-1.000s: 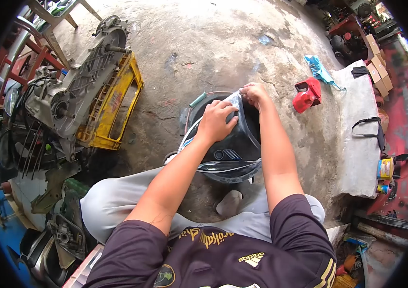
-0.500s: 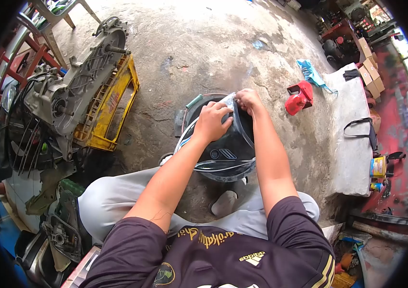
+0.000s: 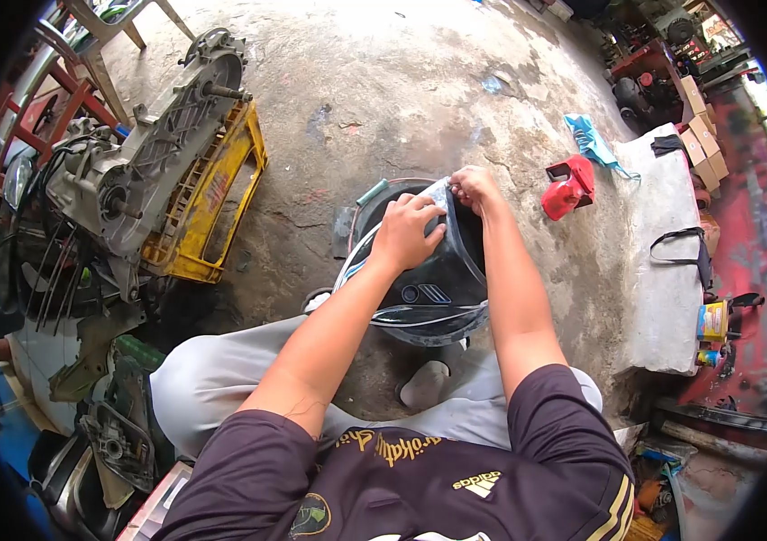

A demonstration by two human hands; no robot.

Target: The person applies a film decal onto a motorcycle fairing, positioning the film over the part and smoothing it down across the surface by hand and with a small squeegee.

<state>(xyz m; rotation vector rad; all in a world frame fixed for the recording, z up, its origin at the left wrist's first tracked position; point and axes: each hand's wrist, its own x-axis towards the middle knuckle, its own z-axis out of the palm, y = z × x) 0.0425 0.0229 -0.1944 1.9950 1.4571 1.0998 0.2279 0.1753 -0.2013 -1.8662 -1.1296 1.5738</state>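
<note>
1. keeping near-same pose as last frames; little progress, i'd judge.
2. right hand [image 3: 474, 187] pinches dark panel [image 3: 421, 273] at far edge; left hand [image 3: 404, 236] on it, grip unclear.
3. dark panel at black tub [image 3: 433, 338].

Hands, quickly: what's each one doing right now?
Left hand: mostly open, fingers curved over the black plastic piece.
Right hand: fingertips closed at its far tip; exactly what they pinch can't be told.

Both forearms reach forward, left hand [image 3: 408, 231] flattened, right fingers [image 3: 468, 185] curled.
</note>
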